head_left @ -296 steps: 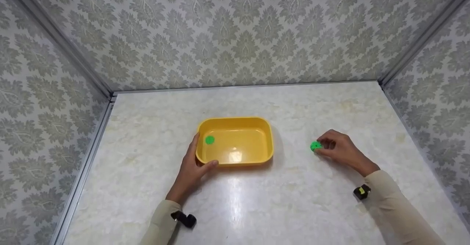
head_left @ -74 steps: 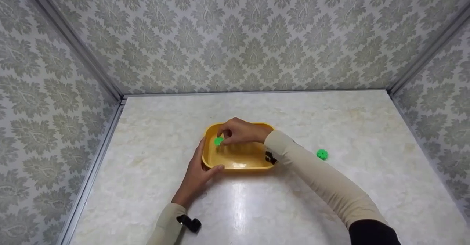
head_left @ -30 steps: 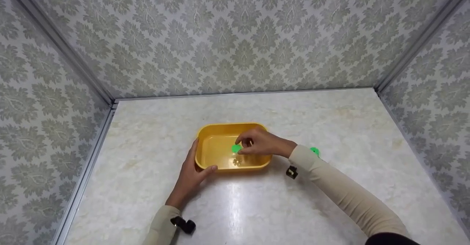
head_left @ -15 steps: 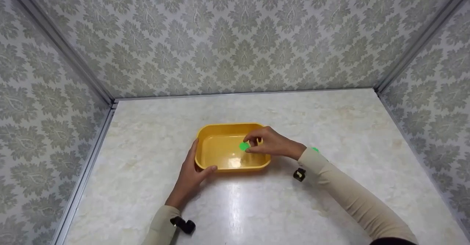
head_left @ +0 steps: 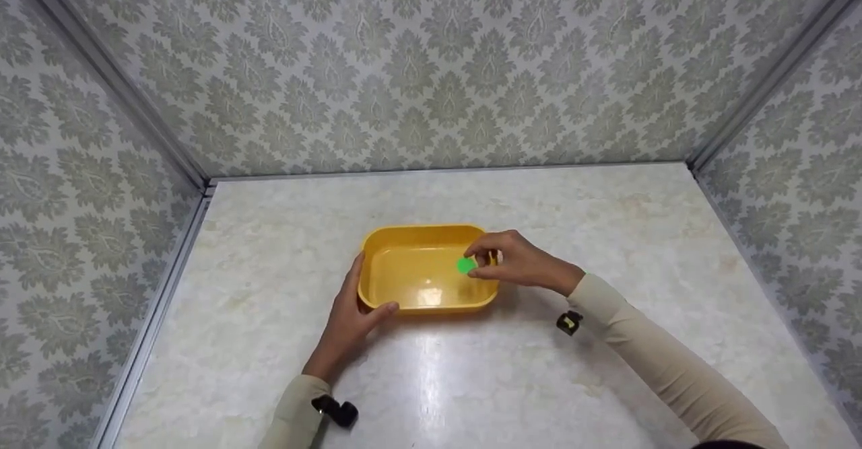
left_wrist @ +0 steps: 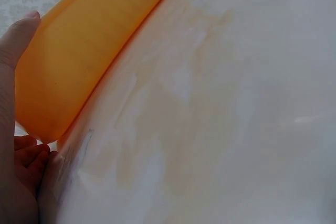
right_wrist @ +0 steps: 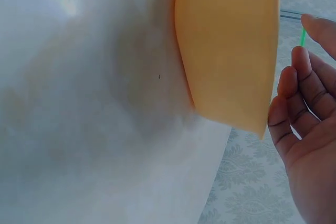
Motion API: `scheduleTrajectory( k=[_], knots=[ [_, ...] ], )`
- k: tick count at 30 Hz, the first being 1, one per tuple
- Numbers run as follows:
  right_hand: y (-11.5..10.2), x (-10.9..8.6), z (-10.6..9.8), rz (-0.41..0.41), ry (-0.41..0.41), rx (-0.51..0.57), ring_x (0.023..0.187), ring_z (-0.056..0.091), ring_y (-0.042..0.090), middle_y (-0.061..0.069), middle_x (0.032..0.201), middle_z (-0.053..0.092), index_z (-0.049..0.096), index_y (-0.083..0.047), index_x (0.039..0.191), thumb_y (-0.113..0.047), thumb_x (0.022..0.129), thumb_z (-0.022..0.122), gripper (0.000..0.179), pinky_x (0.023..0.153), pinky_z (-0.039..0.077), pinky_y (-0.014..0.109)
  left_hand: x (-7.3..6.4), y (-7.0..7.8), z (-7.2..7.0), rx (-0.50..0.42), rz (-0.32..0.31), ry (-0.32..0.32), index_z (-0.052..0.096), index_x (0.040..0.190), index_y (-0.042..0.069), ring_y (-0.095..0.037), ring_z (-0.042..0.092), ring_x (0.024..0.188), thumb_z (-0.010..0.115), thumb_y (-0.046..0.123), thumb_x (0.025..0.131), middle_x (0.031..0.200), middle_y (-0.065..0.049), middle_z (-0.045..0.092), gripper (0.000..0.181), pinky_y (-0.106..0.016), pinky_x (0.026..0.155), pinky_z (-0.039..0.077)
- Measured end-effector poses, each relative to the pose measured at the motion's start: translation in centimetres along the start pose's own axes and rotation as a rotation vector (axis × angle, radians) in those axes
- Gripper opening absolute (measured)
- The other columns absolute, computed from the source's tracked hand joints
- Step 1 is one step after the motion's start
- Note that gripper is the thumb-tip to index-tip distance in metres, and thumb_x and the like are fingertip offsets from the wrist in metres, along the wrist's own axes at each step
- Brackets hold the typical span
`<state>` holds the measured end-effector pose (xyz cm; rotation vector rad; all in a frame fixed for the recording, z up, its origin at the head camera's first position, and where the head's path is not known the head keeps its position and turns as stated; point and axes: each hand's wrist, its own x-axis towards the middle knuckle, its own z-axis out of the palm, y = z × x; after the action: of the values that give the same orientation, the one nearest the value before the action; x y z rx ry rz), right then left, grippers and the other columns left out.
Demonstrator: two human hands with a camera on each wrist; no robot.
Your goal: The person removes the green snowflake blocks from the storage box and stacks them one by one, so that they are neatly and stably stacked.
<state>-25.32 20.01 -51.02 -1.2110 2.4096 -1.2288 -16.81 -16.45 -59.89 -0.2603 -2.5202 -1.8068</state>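
A yellow plastic tub (head_left: pixel 417 270) sits on the table. My left hand (head_left: pixel 353 311) holds its left end, thumb at the front rim and fingers along the side; the left wrist view shows that thumb (left_wrist: pixel 23 32) against the outer wall. My right hand (head_left: pixel 515 260) pinches a small green disc (head_left: pixel 465 265) between thumb and fingertips, over the tub's right end. Edge-on, the disc (right_wrist: pixel 303 36) is a thin green strip in the right wrist view, where the other fingers curl close to the tub's wall (right_wrist: pixel 231 45).
The pale marbled table (head_left: pixel 269 247) reaches back to patterned wall panels (head_left: pixel 431 65). A metal frame rail (head_left: pixel 158 301) runs along the left edge. Both sleeves carry a small black wrist camera (head_left: pixel 337 412).
Having reached into the tub's left end, my right hand has carried the disc rightward across it. Another green disc on the table has gone from view behind the right sleeve. My left hand stays put.
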Motion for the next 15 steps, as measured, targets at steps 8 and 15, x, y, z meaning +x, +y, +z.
scheduleTrajectory(
  k=[8,15],
  knots=[
    [-0.3,-1.5,-1.1,0.016,0.025,0.006,0.085,0.063,0.015,-0.001,0.092,0.072,0.080,-0.010,0.124,-0.020,0.100,0.085,0.026,0.083,0.053,0.054,0.0,-0.1,0.1,0.018,0.010,0.004,0.015,0.179,0.023,-0.025,0.029,0.165,0.092,0.041,0.092,0.182,-0.007,0.024,0.118,-0.049,0.133,0.024],
    [0.1,-3.2,-2.2,0.048,0.077,-0.011,0.084,0.060,0.016,-0.002,0.091,0.072,0.082,-0.012,0.123,-0.020,0.100,0.086,0.025,0.081,0.049,0.039,0.1,-0.1,0.0,0.022,0.032,0.000,0.015,0.179,0.021,-0.029,0.029,0.165,0.091,0.040,0.093,0.182,-0.010,0.025,0.117,-0.051,0.132,0.024]
  ],
)
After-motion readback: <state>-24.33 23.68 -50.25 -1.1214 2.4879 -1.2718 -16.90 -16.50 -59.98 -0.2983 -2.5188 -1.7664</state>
